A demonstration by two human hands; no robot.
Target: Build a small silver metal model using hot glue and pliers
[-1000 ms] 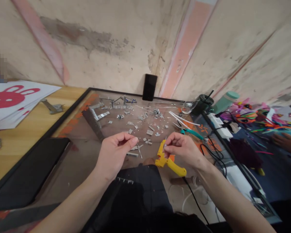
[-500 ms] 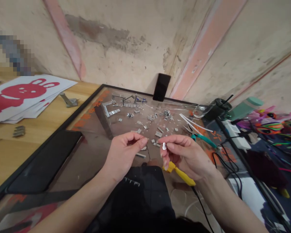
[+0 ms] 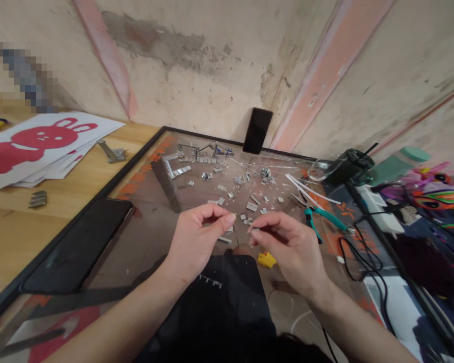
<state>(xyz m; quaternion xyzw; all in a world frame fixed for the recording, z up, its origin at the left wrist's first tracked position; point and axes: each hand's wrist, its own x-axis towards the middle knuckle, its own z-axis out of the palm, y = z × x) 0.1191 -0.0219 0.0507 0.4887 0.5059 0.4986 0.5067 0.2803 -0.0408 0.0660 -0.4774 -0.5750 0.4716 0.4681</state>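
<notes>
Since the earlier frame, our right hand (image 3: 300, 252) has turned and its fingertips have come nearer to the left ones, so the small silver piece (image 3: 254, 229), which was shining openly, is now mostly covered. Its thumb and forefinger are nearly closed, with this piece between the tips. Our left hand (image 3: 194, 239) has thumb and forefinger pressed together; if they have hold of something, it is too small for us to tell. Both hands are held close to each other, yet apart, over the glass tabletop (image 3: 147, 237). To do this step well, we judge that a light pinch near the edge is best, because such thin metal may bend, and that steady wrists would help. Around the hands the surface is quite crowded: loose metal bits (image 3: 251, 206) lie just beyond, a silver frame (image 3: 179, 171) farther to the left, white strips (image 3: 312, 191) and teal pliers (image 3: 329, 218) to the right, and a yellow tool (image 3: 267, 260) partly hidden beside our right hand. At the far edge a dark phone (image 3: 258, 130) leans against the stained wall (image 3: 196, 96). Papers with a red rabbit (image 3: 45, 138) lie on the wooden table (image 3: 79, 201) at left, and colourful toys (image 3: 439, 194) are at far right.
</notes>
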